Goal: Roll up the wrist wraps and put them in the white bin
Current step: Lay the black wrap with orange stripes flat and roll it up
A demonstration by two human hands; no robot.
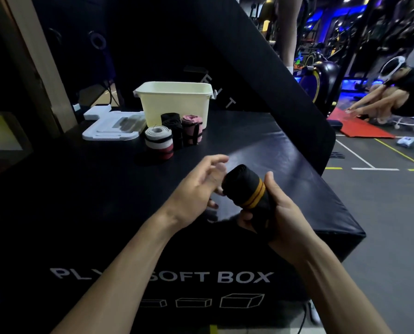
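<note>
Black woven roll (245, 189), right hand (282, 213)

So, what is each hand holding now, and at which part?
The right hand grips the rolled black wrist wrap with orange stripes around its lower end. The left hand is open beside it, holding nothing.

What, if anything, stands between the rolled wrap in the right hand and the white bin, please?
The rolled wraps stand clustered against the white bin's near wall, between it and the black wrap in the right hand; its open top looks unobstructed.
</note>
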